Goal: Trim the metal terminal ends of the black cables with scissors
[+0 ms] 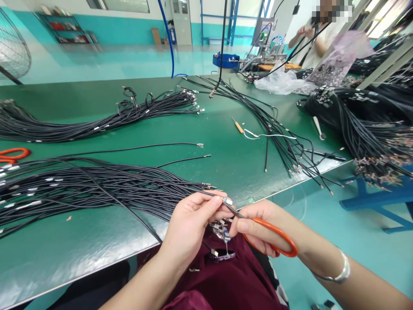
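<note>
Orange scissors (276,229) sit in the right hand (256,224), whose fingers are closed around the handles. The left hand (196,215) pinches a black cable (227,201) near its silver tip, between thumb and forefinger, above the person's lap and just beyond the edge of the green table (226,168). The blades point to this tip; whether they touch it, I cannot tell surely. Beside the left hand lies a cable bundle (129,185).

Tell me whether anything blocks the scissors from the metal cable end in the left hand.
Nothing visible does: the right hand holds the scissors with their blades at the metal cable end in the left hand; whether they touch is unclear.
</note>
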A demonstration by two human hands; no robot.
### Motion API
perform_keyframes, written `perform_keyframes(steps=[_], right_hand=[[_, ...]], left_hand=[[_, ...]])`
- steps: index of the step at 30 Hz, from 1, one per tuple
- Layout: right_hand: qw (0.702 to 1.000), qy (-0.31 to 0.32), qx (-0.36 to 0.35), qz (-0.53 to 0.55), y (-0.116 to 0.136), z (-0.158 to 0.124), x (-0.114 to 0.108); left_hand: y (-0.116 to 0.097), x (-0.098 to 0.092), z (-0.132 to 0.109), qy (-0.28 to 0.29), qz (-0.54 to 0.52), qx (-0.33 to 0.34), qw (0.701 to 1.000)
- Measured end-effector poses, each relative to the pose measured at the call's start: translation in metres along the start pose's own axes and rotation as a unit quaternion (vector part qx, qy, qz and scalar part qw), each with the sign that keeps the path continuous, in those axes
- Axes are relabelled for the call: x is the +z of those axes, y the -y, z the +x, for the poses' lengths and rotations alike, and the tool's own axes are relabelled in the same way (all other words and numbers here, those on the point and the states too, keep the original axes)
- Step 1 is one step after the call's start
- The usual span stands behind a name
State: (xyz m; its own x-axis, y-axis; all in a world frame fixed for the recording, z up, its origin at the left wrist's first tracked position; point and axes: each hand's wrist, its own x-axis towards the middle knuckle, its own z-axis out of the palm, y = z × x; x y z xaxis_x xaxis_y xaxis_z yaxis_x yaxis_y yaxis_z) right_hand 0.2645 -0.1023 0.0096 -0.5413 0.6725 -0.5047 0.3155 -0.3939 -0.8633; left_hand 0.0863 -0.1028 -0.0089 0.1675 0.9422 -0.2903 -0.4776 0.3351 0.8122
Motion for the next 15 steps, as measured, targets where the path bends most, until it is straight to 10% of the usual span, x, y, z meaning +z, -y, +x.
perform_keyframes(steps=[10,15], right_hand=[[0.999,-0.004,-0.035,0.007,-0.007,-0.003,-0.01],[0.969,-0.185,-0.157,0.044,-0.007,0.005,-0.009]], left_hand=[[0.0,-0.001,-0.005,0.012,-0.018,-0.013,1.0],[0.003,-0.001,-0.001,0.014,0.002,0.031,0.999]])
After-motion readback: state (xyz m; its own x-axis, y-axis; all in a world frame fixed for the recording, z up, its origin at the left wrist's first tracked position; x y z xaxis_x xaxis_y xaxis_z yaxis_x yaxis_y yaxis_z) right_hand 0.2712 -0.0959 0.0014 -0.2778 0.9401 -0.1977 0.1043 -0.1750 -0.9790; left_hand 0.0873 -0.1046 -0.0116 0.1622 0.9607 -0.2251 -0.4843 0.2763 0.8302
